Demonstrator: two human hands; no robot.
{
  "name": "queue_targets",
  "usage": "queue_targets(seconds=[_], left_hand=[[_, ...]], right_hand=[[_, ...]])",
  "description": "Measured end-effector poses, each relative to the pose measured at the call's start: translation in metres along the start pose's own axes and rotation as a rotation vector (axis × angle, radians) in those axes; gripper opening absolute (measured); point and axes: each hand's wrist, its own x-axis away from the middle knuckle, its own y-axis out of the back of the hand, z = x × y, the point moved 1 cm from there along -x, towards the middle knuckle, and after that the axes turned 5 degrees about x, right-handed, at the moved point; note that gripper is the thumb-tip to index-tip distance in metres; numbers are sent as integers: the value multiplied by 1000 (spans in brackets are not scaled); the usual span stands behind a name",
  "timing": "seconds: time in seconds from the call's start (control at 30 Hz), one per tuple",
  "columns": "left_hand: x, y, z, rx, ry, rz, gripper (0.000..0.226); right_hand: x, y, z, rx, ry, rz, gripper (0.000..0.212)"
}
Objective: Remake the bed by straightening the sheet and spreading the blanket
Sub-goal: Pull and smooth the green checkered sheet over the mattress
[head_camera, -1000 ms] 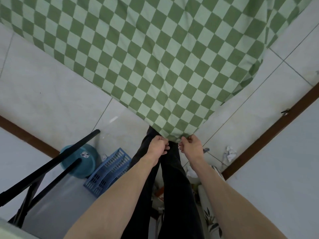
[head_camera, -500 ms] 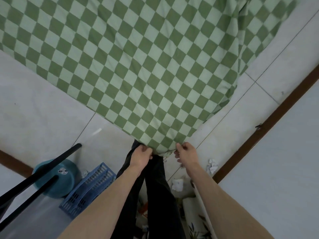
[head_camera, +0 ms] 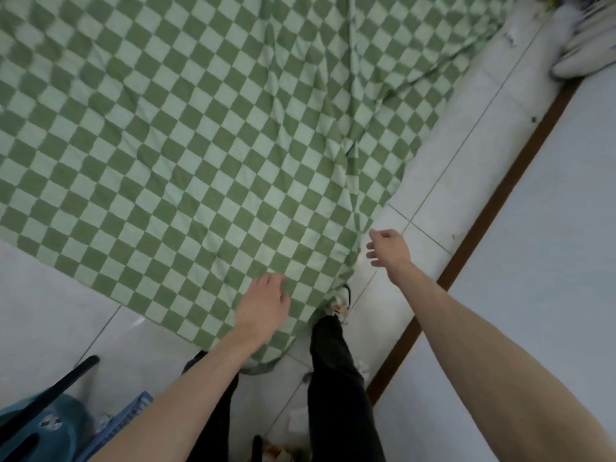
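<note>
Green-and-pale checked blanket (head_camera: 206,135) fills most of the head view, spread flat over the white tiled floor (head_camera: 50,311), creased and bunched along its right side. Its near corner lies by the person's feet.

Left hand (head_camera: 263,303) sits palm down over the blanket's near edge, fingers (head_camera: 275,281) loosely spread, touching or just above the cloth; cannot tell if it presses. No cloth pinched in it.

Right hand (head_camera: 386,246) is just beside the blanket's right edge, over bare tile, fingers loosely curled and apart, holding nothing. Cannot tell if a fingertip touches the fabric.

Both forearms bare. Black trouser leg (head_camera: 336,378) runs down from the blanket corner; a light shoe (head_camera: 340,298) shows at the corner, partly under the cloth edge.

Brown skirting strip (head_camera: 493,201) runs diagonally on the right, pale wall beyond it. White bundle (head_camera: 580,51) top right, blurred, cannot tell what.

Bottom left: teal round tub (head_camera: 43,431), blue slotted basket (head_camera: 123,425) beside it, black bar (head_camera: 50,391) crossing over both.

Small clutter on the floor near bottom centre, too blurred to name.
</note>
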Motion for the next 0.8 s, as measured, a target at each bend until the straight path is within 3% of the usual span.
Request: queue_targets(seconds=[0.07,0.17,0.23,0.33,0.4,0.5,0.6,0.7,0.8], left_hand=[[-37,1,-40,-30,-49,-70,52],[-95,-5,-88,-39,43,-114,66],[-122,-15,-111,-30,182,-179,69],[-137,-28,-134,17,385,-243,70],[-139,-36,-145,1,445,-247,73],[-148,-34,-162,17,521,-204,77],[-158,-27,-163,102,611,-182,82],[-167,-24,-171,202,692,-197,86],[-168,-26,-188,152,700,-250,83]], right_hand=[[-49,30,32,-5,35,-56,44],[-122,60,83,46,90,-34,57],[-163,70,104,136,180,-45,53],[-187,80,104,465,424,-66,38],[-195,99,87,501,506,-34,37],[-227,157,63,224,239,-123,34],[-250,188,31,9,-53,-3,28],[-265,206,35,107,-59,105,36],[-279,219,79,-3,73,93,43]])
